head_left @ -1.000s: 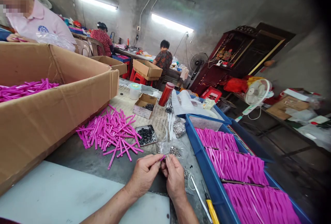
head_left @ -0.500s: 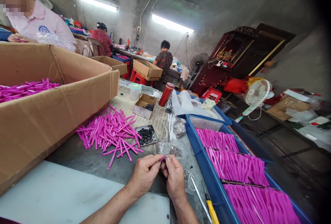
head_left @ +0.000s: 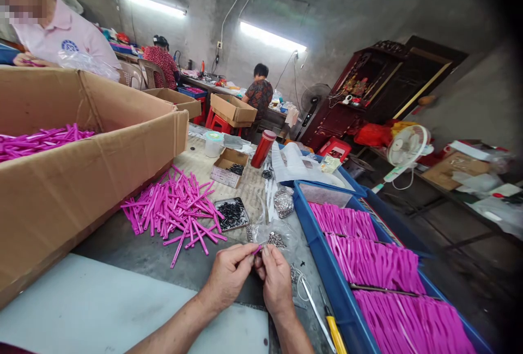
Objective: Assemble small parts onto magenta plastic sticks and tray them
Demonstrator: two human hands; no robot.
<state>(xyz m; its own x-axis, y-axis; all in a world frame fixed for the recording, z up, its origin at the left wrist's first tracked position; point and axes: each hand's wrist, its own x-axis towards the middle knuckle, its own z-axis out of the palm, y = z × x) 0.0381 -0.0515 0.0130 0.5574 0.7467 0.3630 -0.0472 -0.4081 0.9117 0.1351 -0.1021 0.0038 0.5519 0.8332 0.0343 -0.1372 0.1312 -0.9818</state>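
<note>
Left hand and right hand almost meet fingertip to fingertip. Left grip pinches a small magenta piece between thumb and fingers; right grip closes at its other end. The piece lies inside the grip, between the two thumbs, mostly covered; detail too small to read.

Under the left forearm: pale board on the grey worktop. Just beyond the grip: clear bag with small metal parts. Right of the right grip: white stick tool, then yellow-handled tool, then long blue bin holding three rows of magenta strips. Ahead and slightly left of the grip: shallow tray of black pins. Left of that: loose heap of magenta sticks.

Farther left of the grip: big cardboard box, more magenta sticks inside. Farther ahead: small open carton, lidded tub, red cylinder. Well beyond: co-worker in pale shirt behind the big box, two more people seated near the wall.
</note>
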